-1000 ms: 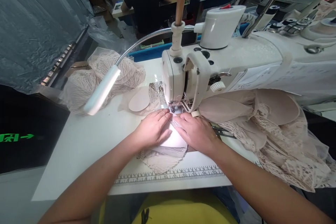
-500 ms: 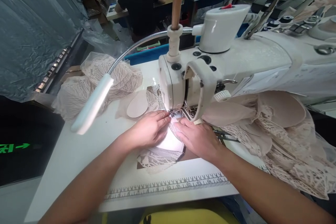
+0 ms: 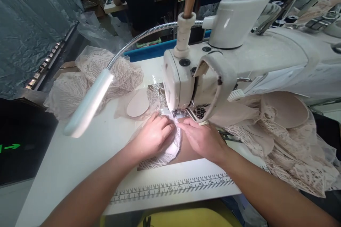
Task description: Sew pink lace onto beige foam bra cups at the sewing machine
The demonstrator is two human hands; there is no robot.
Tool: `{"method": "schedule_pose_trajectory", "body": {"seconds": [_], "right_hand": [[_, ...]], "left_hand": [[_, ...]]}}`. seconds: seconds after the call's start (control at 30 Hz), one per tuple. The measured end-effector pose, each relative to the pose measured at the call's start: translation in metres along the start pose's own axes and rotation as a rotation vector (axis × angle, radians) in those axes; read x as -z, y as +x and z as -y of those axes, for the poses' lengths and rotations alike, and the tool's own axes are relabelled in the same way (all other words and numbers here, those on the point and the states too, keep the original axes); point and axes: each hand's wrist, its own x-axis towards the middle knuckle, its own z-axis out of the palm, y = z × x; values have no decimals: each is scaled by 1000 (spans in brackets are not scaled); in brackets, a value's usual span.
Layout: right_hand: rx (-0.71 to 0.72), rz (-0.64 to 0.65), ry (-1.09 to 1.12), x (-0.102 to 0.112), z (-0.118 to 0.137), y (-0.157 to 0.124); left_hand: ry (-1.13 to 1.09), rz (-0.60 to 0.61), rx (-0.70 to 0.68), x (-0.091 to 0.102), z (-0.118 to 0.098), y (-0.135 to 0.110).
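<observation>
A pale lace bra-cup piece [image 3: 173,146] lies on the sewing machine bed, its curved edge at the presser foot [image 3: 176,113]. My left hand [image 3: 154,135] rests on the lace with fingers curled over it, pressing and holding it from the left. From the right, my right hand [image 3: 204,140] has its fingertips together at the piece's edge, close to the needle area. The white sewing machine [image 3: 178,83] stands over the work, with its needle mostly hidden. Beyond my left hand lies a smooth oval cup [image 3: 137,103] with sheer mesh around it.
A heap of lace [image 3: 106,67] sits at the back left, under a lamp [image 3: 89,103] on a bendable neck. More lace pieces [image 3: 287,134] are piled at the right, beside dark scissors [image 3: 230,136]. A ruler strip [image 3: 170,188] runs along the front edge. A person [image 3: 138,0] sits beyond.
The lace piece has turned, and its lace side now spreads under my left hand, which has shifted over it. My right hand stays beside the presser foot. The view has shifted slightly.
</observation>
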Motion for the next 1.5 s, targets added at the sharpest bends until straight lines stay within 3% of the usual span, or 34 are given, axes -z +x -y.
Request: {"method": "schedule_pose_trajectory", "body": {"seconds": [0.47,0.77,1.1,1.5], "right_hand": [[14,51,-125,-6,-1,-4],[-58,104,-139,-9,2,2],[11,130,-125,-4,0,1],[2,86,-125,-8,1,3]], "left_hand": [[-48,-40,-23,-4,11,-3],[-7,-61,-20,-3,18,-2],[-52,-42,-178,-4,20,-3],[-17,2,-100,-9,21,-6]]}}
